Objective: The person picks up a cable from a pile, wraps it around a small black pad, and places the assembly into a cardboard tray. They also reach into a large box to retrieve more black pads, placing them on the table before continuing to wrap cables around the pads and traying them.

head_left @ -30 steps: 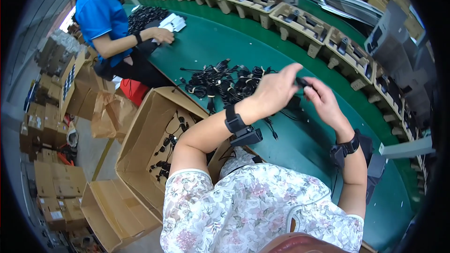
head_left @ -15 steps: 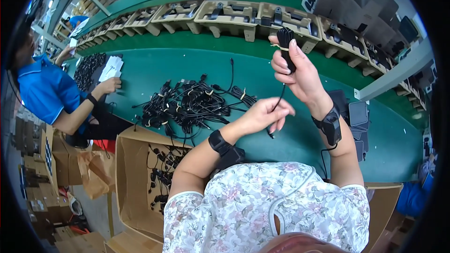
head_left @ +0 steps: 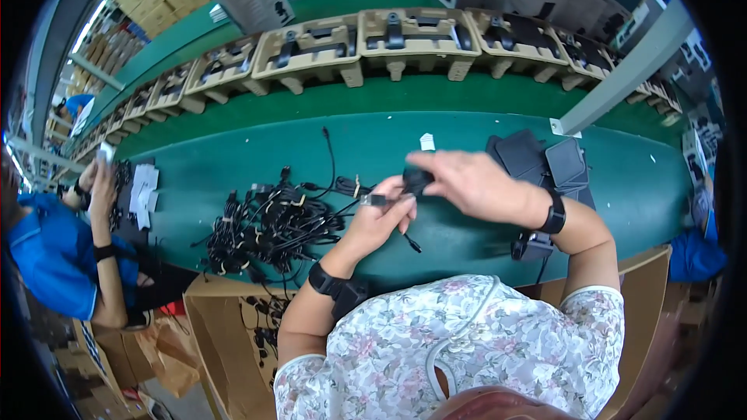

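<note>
Over the green bench, my two hands meet at one black USB cable. My left hand point(head_left: 369, 230) is closed on the cable, and its metal-tipped USB plug point(head_left: 373, 200) sticks out at the thumb side. Smeared by motion, my right hand point(head_left: 481, 187) has its fingers closed around the dark coiled part of the cable point(head_left: 418, 180). The cable's thin end with a small plug point(head_left: 412, 244) hangs below my left hand. Left of my hands lies a tangled pile of black cables point(head_left: 272, 222), several tied with pale bands.
Flat black pieces point(head_left: 568, 162) lie right of my right hand. A row of moulded tan trays point(head_left: 420, 53) holding black parts runs along the back. An open cardboard box point(head_left: 206, 334) with more cables stands below the front edge. A co-worker in blue point(head_left: 58, 257) sits at left.
My right hand has come down and toward my left with the cable coil. My left hand has shifted left and closed on the cable. The view has turned to the right.
</note>
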`<state>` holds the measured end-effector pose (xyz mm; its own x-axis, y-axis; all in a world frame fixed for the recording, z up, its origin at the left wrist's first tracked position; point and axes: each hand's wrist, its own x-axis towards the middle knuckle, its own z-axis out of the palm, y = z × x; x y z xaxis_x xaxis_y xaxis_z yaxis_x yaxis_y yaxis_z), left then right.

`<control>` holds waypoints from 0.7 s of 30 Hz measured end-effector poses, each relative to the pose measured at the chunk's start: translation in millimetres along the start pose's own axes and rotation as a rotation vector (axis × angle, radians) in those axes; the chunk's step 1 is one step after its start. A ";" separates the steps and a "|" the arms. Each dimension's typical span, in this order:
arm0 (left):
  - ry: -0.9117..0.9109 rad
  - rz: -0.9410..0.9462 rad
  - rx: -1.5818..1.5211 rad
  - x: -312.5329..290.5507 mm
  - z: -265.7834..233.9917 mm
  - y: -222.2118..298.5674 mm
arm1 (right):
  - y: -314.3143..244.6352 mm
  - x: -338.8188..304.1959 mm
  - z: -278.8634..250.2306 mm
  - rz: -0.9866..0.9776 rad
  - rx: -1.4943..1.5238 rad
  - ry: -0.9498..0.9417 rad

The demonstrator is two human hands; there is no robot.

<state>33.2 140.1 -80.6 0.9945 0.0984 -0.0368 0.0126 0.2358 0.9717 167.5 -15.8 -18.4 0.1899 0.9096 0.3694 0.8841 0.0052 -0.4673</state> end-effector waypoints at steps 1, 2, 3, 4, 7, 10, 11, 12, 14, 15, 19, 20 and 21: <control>0.017 0.016 -0.067 -2.2 -2.0 -2.4 | 6.8 2.7 -10.2 0.013 -0.003 0.001; 0.008 0.009 -0.073 -5.1 -5.3 -3.8 | 18.6 7.9 -23.5 0.060 -0.089 0.046; 0.056 0.023 0.120 -4.4 -8.9 -5.6 | 34.4 10.9 -37.2 0.115 -0.185 0.093; 0.107 0.042 0.314 -3.6 -12.9 -7.4 | 55.2 12.6 -47.9 0.130 -0.261 0.183; 0.115 0.176 0.743 -7.8 -17.6 -15.6 | 106.0 25.1 -93.2 0.329 -0.456 0.334; 0.067 0.428 1.211 -13.9 -16.5 -25.9 | 158.5 38.0 -130.6 0.502 -0.542 0.430; 0.069 0.413 1.209 -16.4 -16.2 -28.2 | 177.0 39.3 -138.4 0.522 -0.610 0.464; 0.078 0.394 1.211 -19.1 -15.7 -29.2 | 189.8 42.0 -144.7 0.528 -0.612 0.462; 0.088 0.370 1.213 -20.0 -16.1 -31.4 | 211.0 48.1 -151.1 0.635 -0.653 0.401; 0.090 0.361 1.210 -19.6 -17.3 -33.1 | 218.8 51.4 -150.3 0.686 -0.673 0.368; 0.100 0.336 1.201 -17.1 -19.7 -34.2 | 243.1 62.2 -133.0 0.661 -0.755 0.108; 0.102 0.334 1.195 -16.5 -19.7 -33.5 | 249.8 65.8 -128.2 0.658 -0.749 0.105; 0.103 0.330 1.187 -17.3 -18.9 -32.6 | 255.5 69.2 -124.1 0.668 -0.820 0.009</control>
<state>13.6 149.0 -116.0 0.9559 0.0750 0.2840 -0.0969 -0.8321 0.5460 459.5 -3.1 -12.6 0.7443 0.6212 0.2454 0.6163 -0.7803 0.1062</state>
